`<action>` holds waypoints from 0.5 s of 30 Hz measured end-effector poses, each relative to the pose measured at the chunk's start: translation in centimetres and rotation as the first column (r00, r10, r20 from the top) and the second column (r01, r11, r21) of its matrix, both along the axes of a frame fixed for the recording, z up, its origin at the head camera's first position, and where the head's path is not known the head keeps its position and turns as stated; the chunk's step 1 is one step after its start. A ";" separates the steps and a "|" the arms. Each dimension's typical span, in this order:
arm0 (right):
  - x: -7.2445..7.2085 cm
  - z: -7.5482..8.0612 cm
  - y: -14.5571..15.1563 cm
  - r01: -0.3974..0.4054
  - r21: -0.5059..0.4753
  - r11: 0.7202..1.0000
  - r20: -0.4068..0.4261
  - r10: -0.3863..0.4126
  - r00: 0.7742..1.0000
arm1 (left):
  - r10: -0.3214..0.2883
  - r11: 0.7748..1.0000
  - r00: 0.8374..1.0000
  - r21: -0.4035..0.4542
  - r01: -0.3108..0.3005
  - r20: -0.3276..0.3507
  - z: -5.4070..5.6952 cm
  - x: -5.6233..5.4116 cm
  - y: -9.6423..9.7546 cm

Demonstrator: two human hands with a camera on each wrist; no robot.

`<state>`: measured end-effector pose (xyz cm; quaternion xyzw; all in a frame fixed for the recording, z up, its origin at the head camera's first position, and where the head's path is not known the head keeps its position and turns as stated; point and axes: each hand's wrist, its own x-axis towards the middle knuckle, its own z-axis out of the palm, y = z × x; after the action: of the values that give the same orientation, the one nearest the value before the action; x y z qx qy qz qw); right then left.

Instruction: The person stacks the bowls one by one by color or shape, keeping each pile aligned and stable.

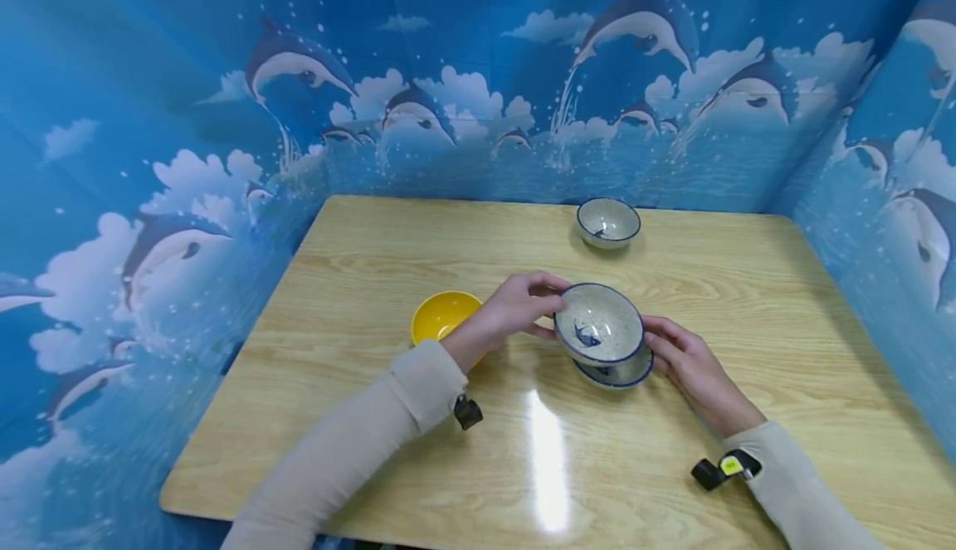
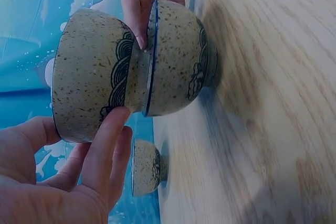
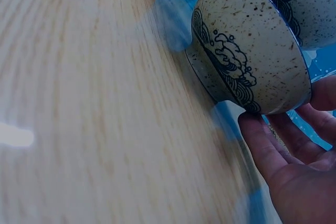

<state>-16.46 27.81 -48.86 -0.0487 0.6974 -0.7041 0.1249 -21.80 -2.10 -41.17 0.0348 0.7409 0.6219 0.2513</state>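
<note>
My left hand grips a speckled grey bowl with a blue rim and a blue drawing inside, thumb near the rim and fingers under its side. Directly below it is a matching lower bowl, largely covered by the upper one in the head view. The right hand holds this lower bowl by its right side, thumb at the rim. In the left wrist view, the base of the upper bowl sits at the mouth of the lower bowl. Dark wave patterns run round both outsides.
A yellow bowl stands left of the hands, partly behind the left forearm. Farther back, near the table's far edge, is a third speckled bowl. The wooden table meets a blue dolphin-print curtain behind.
</note>
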 end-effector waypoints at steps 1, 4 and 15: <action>0.0 0.0 0.0 0.004 0.000 1.000 0.003 -0.004 1.000 | -0.001 1.000 1.000 -0.003 0.001 0.000 0.0 0.1 0.1; -0.1 0.0 0.1 0.005 0.019 1.000 0.014 -0.005 1.000 | -0.004 1.000 1.000 -0.008 0.004 0.002 -0.2 0.2 0.5; 0.1 0.1 0.0 -0.019 0.000 1.000 0.004 0.019 1.000 | -0.027 0.994 0.991 -0.110 0.012 -0.134 -0.7 1.2 1.9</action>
<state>-16.39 27.85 -48.75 -0.0540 0.6965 -0.7031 0.1327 -20.62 -0.24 -41.88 0.0702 0.7886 0.5743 0.2082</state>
